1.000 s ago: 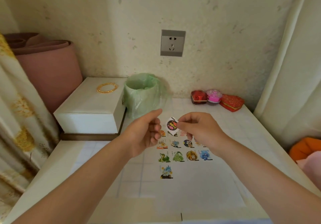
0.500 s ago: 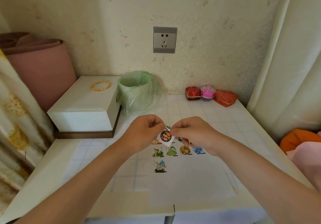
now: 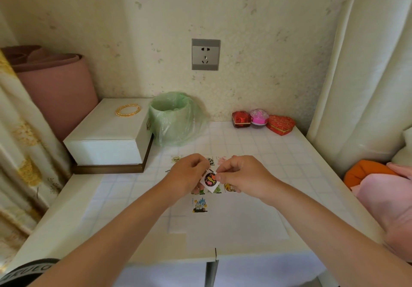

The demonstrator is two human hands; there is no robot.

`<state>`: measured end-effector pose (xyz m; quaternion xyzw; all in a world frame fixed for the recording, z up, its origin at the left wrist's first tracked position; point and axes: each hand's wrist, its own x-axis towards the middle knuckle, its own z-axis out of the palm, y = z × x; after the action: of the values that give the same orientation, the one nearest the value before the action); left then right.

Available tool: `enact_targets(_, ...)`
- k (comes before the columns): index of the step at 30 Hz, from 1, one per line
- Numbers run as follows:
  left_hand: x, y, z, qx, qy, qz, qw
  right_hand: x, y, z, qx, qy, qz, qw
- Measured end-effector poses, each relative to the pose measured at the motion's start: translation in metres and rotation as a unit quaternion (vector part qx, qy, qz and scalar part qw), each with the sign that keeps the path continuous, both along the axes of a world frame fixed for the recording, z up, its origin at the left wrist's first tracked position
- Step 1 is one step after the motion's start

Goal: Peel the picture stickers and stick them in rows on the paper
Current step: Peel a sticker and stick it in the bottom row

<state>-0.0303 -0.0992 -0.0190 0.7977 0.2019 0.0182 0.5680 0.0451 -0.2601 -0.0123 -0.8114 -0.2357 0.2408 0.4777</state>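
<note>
White gridded surface [image 3: 289,153] is overlaid with paper [image 3: 234,224], where a blue sticker [image 3: 200,205] is stuck alone in the nearest row. Above it, a round picture sticker [image 3: 210,179] is pinched at its edges by the grips of left hand [image 3: 187,175] and right hand [image 3: 243,173]. Green-bagged bin [image 3: 174,119] is seen behind.

Sticker [image 3: 210,180]: glossy print on white paper backing. Paper [image 3: 245,220]: matt white. Bench [image 3: 278,150]: smooth, faint grid. Bin [image 3: 176,119]: thin green plastic liner, crinkled. Box [image 3: 107,137]: matt white. Socket [image 3: 205,54]: brushed grey.
</note>
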Motion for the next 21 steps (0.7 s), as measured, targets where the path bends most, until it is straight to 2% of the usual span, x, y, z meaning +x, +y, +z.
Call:
enact_targets(4, -0.006, 0.001, 0.004, -0.083, 0.008, 0.006, 0.996, -0.004, -0.015, 0.004, 0.016, 0.062, -0.036, 0.997)
enact_targets(10, -0.013, -0.002, 0.002, -0.043, 0.032, -0.054, 0.997, -0.010, -0.031, -0.003, 0.060, 0.117, -0.076, 0.988)
enact_targets(12, -0.014, -0.005, 0.002, -0.022, 0.026, -0.056, 0.998, -0.013, -0.034, -0.005, 0.029, 0.087, -0.079, 0.993)
enact_targets(15, -0.014, -0.009, 0.000, 0.028, 0.026, -0.071, 0.997, -0.012, -0.034, -0.011, -0.052, -0.026, -0.081, 0.995)
enact_targets(21, -0.012, -0.009, 0.002, 0.065, 0.037, -0.108, 0.991, -0.009, -0.027, -0.010, -0.022, -0.070, -0.024, 0.997)
